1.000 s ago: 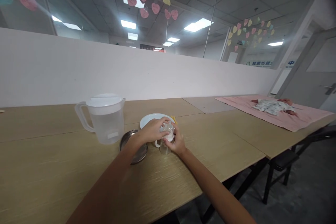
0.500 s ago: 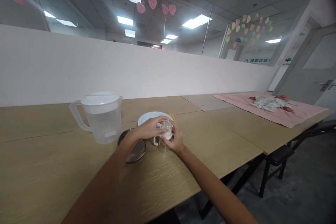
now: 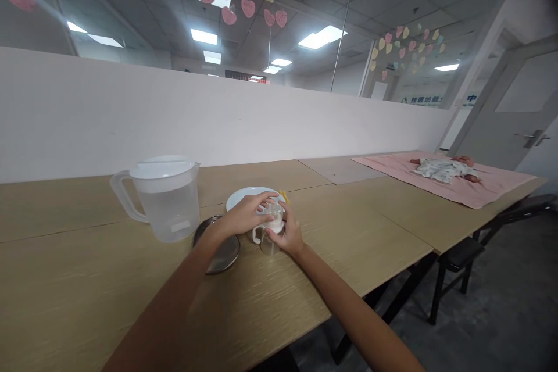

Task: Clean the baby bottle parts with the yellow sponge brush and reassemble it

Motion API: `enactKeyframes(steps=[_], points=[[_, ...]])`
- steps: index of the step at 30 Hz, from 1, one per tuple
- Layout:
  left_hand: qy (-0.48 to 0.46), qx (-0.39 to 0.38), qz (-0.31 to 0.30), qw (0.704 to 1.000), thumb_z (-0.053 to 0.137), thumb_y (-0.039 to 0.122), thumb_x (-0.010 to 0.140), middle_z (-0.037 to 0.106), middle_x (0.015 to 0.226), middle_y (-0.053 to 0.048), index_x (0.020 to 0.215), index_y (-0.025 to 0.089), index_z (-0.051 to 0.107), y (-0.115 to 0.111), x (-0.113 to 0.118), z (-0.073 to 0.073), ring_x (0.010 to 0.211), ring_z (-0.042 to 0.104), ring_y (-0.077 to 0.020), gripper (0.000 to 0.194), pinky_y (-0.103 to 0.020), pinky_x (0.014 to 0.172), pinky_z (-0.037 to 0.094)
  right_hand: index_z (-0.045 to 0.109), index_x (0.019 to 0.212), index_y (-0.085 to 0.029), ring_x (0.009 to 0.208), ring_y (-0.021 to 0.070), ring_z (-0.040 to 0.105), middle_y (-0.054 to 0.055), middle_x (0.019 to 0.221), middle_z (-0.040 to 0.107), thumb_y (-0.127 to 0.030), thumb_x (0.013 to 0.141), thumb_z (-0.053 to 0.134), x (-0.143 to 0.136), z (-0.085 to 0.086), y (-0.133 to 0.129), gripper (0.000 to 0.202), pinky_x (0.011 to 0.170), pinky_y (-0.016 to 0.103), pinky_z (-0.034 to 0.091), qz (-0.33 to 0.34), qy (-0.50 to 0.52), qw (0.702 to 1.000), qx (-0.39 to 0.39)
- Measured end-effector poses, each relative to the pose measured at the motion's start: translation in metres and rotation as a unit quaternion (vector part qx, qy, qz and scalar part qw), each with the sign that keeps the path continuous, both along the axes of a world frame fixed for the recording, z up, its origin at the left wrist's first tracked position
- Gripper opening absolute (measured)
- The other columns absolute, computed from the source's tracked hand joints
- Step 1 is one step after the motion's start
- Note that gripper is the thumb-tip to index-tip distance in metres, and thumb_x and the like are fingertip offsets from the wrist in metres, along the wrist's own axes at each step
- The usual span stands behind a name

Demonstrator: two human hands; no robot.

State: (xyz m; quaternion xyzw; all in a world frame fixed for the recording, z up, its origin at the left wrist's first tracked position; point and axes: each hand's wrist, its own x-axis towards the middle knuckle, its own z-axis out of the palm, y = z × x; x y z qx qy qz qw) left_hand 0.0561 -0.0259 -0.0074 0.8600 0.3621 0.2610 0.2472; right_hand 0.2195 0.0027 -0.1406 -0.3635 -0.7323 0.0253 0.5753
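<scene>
A clear baby bottle [image 3: 269,247] with a white collar, a white side handle and a clear domed cap stands on the table. My left hand [image 3: 244,213] reaches over from the left, its fingers curled around the cap and upper part. From the right, my right hand [image 3: 292,233] grips the bottle near the collar, thumb in front. Both hands are closed on it. Behind the hands lies a pale round plate [image 3: 238,197], partly covered by them. A small yellow item [image 3: 284,196] shows just past my right fingers. Under my left wrist sits a shallow metal tray [image 3: 224,257].
A lidded translucent jug [image 3: 168,203] stands at the left, its handle turned left. Farther right, a doll [image 3: 444,170] in a patterned outfit lies on a pink cloth [image 3: 488,189]. A low white wall [image 3: 131,110] backs the table; a black stool [image 3: 462,254] is at the right.
The camera view has shifted slightly, moving the scene a little left. Both hands keep their hold on the bottle with almost no visible change.
</scene>
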Motion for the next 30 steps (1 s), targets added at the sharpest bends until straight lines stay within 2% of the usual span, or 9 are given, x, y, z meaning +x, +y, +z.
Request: enactKeyframes(steps=[6,10,13,18,27,30], points=[[0.009,0.019,0.001,1.000,0.051,0.029,0.078,0.054,0.127,-0.006,0.133,0.023,0.038,-0.003,0.003,-0.002,0.108,0.054,-0.0200,0.057,-0.034,0.094,0.043,0.028,0.132,-0.014,0.080,0.0246,0.066,0.014,0.100,0.064,-0.052,0.074,0.057,0.001,-0.001,0.000,0.075,0.066,0.035,0.055,-0.016,-0.006,1.000,-0.012],[0.062,0.054,0.042,0.996,0.051,0.034,0.077,0.047,0.135,-0.009,0.133,0.020,0.039,-0.009,0.007,0.000,0.114,0.050,-0.0235,0.059,-0.034,0.094,0.042,0.030,0.130,-0.015,0.071,0.0236,0.066,0.011,0.091,0.066,-0.050,0.074,0.058,0.001,0.000,0.000,0.073,0.063,0.035,0.054,-0.022,-0.013,1.000,-0.010],[0.079,0.052,0.060,0.994,0.055,0.042,0.074,0.055,0.125,-0.009,0.126,0.017,0.048,-0.009,0.007,0.000,0.107,0.055,-0.0249,0.058,-0.033,0.089,0.044,0.030,0.130,-0.014,0.075,0.0248,0.066,0.011,0.090,0.066,-0.050,0.074,0.058,0.001,0.000,0.000,0.072,0.066,0.035,0.054,-0.016,-0.016,1.000,-0.004],[0.059,0.044,0.034,0.997,0.053,0.043,0.076,0.066,0.103,-0.007,0.115,0.016,0.057,-0.002,0.005,-0.004,0.092,0.060,-0.0216,0.047,-0.030,0.081,0.046,0.029,0.130,-0.014,0.087,0.0259,0.066,0.015,0.103,0.063,-0.052,0.074,0.057,0.001,0.001,-0.001,0.073,0.070,0.034,0.054,-0.018,-0.019,1.000,0.001],[0.071,0.050,0.049,0.995,0.049,0.049,0.079,0.067,0.100,-0.007,0.119,0.018,0.056,0.000,0.004,-0.006,0.093,0.060,-0.0231,0.051,-0.030,0.078,0.045,0.029,0.130,-0.015,0.088,0.0252,0.065,0.015,0.104,0.063,-0.052,0.075,0.057,0.000,0.001,-0.001,0.071,0.072,0.034,0.054,-0.001,-0.009,1.000,0.007],[0.071,0.049,0.063,0.994,0.048,0.051,0.079,0.067,0.103,-0.009,0.119,0.016,0.057,0.000,0.004,-0.004,0.094,0.059,-0.0239,0.053,-0.030,0.078,0.045,0.029,0.130,-0.013,0.085,0.0252,0.066,0.015,0.099,0.065,-0.052,0.075,0.056,0.000,0.001,-0.002,0.073,0.070,0.033,0.053,0.003,-0.012,1.000,-0.003]])
